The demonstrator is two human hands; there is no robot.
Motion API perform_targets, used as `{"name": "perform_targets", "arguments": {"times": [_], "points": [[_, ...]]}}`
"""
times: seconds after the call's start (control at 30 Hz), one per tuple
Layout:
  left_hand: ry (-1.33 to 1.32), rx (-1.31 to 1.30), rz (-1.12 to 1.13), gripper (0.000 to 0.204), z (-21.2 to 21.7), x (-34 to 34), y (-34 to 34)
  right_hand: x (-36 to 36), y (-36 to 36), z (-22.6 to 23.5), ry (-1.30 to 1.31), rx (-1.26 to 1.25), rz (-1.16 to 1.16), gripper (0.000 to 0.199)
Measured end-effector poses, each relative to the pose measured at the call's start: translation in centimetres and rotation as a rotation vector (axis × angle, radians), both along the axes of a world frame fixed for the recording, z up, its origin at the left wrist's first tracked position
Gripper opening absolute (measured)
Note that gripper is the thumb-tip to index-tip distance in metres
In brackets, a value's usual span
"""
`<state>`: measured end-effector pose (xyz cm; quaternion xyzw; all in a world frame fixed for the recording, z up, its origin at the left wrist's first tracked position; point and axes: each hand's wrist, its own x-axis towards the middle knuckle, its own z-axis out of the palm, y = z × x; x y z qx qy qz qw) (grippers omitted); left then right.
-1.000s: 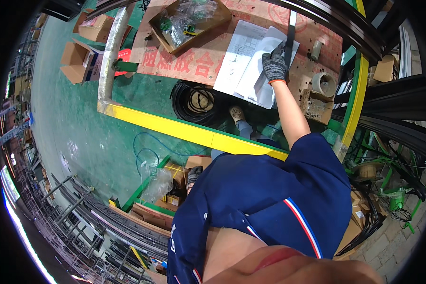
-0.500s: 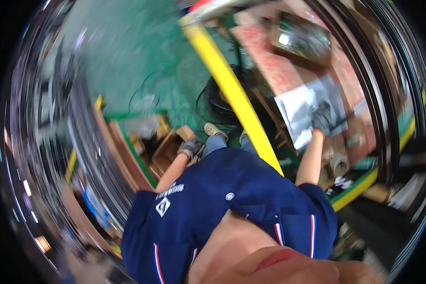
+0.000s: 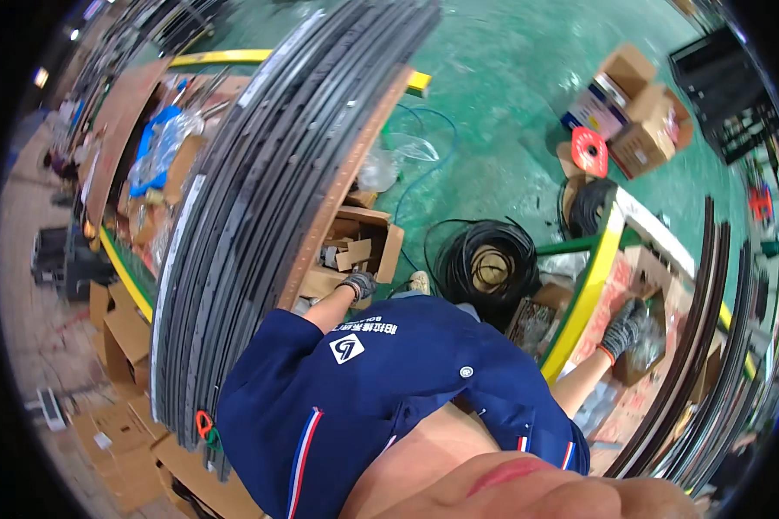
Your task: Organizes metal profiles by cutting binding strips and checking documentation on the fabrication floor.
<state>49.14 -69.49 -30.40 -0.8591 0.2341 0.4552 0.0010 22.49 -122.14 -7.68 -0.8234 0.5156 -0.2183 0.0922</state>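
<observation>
My left hand (image 3: 360, 285), in a grey work glove, hangs beside an open cardboard box (image 3: 389, 253). Its fingers look loosely bent, and nothing shows in them. My right hand (image 3: 623, 330), in a dark grey glove with an orange cuff, reaches to a small cardboard box (image 3: 657, 309) on the right-hand bench. Clear plastic bags (image 3: 646, 348) lie in that box, right beside the glove. The fingers seem stretched along its near side; their tips are hard to make out. A shiny plastic sheet or bag (image 3: 599, 405) lies below my right wrist.
Long dark profiles (image 3: 260, 199) lie stacked at the left, and more brown profiles (image 3: 685, 355) run along the right. A yellow rail (image 3: 590, 303) edges the right bench. Coiled black cable (image 3: 486, 265) sits on the green floor (image 3: 502, 95). Cardboard boxes (image 3: 636, 130) stand farther off.
The view has swung to the right and sharpened. My right hand has left the shiny plastic sheet and is now at the small box. My left hand still hangs near the open cardboard box.
</observation>
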Motion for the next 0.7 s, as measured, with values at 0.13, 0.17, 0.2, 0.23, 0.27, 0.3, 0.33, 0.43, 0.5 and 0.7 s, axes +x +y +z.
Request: {"name": "perform_targets", "arguments": {"times": [0.13, 0.17, 0.2, 0.23, 0.27, 0.3, 0.33, 0.43, 0.5, 0.7], "points": [[-0.039, 0.03, -0.059, 0.033, -0.2, 1.5, 2.9, 12.5, 2.7, 0.8, -0.223, 0.116, 0.22, 0.033], [-0.091, -0.004, -0.029, 0.032, -2.4, 0.6, 4.5, 15.8, 4.0, 1.2, -0.321, 0.193, 0.249, 0.03], [-0.142, -0.033, -0.015, 0.031, -4.5, 0.0, 5.7, 18.4, 4.4, 0.5, -0.338, 0.251, 0.309, 0.028], [-0.186, -0.067, -0.003, 0.031, -5.7, 0.0, 6.4, 20.7, 4.8, -0.4, -0.347, 0.304, 0.369, 0.026], [-0.171, -0.1, 0.006, 0.031, -5.5, 0.3, 6.3, 22.8, 6.6, 0.5, -0.233, 0.157, 0.397, 0.024], [-0.154, -0.133, 0.005, 0.031, -4.8, 0.7, 5.8, 24.8, 7.3, 0.1, -0.279, 0.184, 0.52, 0.024], [-0.137, -0.165, 0.004, 0.031, -4.1, 1.1, 5.3, 26.7, 7.9, 0.0, -0.198, 0.152, 0.532, 0.026], [-0.065, -0.189, 0.064, 0.032, -3.5, 0.8, 3.6, 32.9, 9.4, -0.3, -0.079, 0.129, 0.687, 0.029], [-0.03, -0.183, 0.107, 0.032, -4.0, 1.1, 2.1, 36.7, 9.3, -1.2, -0.117, 0.153, 0.768, 0.032], [0.026, -0.099, 0.238, 0.033, -5.6, 5.1, -3.2, 49.1, 4.3, -1.9, -0.053, 0.253, 0.92, 0.033]]}}
